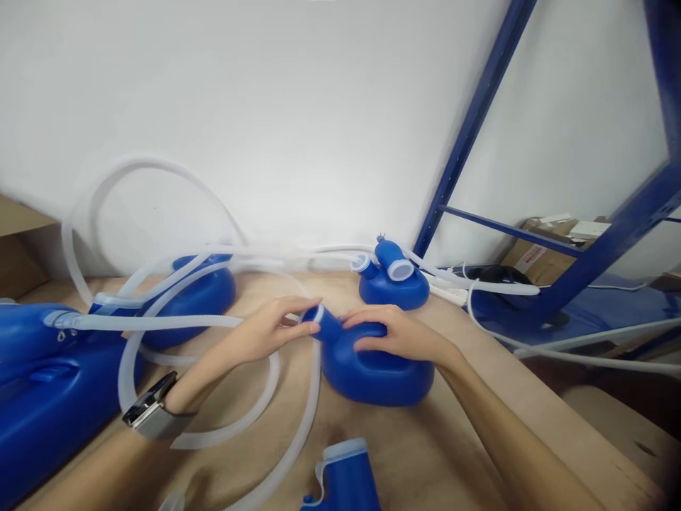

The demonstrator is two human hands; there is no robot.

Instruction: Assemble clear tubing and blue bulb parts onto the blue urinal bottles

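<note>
A blue plastic urinal bottle [377, 380] lies on the wooden table in front of me, its angled neck pointing up and left. My left hand [274, 328] grips the pale rim of that neck between thumb and fingers. Over the handle on the bottle's top, my right hand [396, 332] is curled and holds the body; its fingertips are partly tucked behind. A blue tapered funnel piece [348, 475] with a pale cap and strap is at the near edge. Translucent hoses [311, 419] coil beside and under my left forearm.
More blue bottles stand at the left [47, 419], the back left [205, 298] and the back right [396, 289], with hoses among them. A blue metal shelf frame [462, 142] rises at the right, with a cardboard box [537, 248] behind it. A white wall [298, 128] closes the back.
</note>
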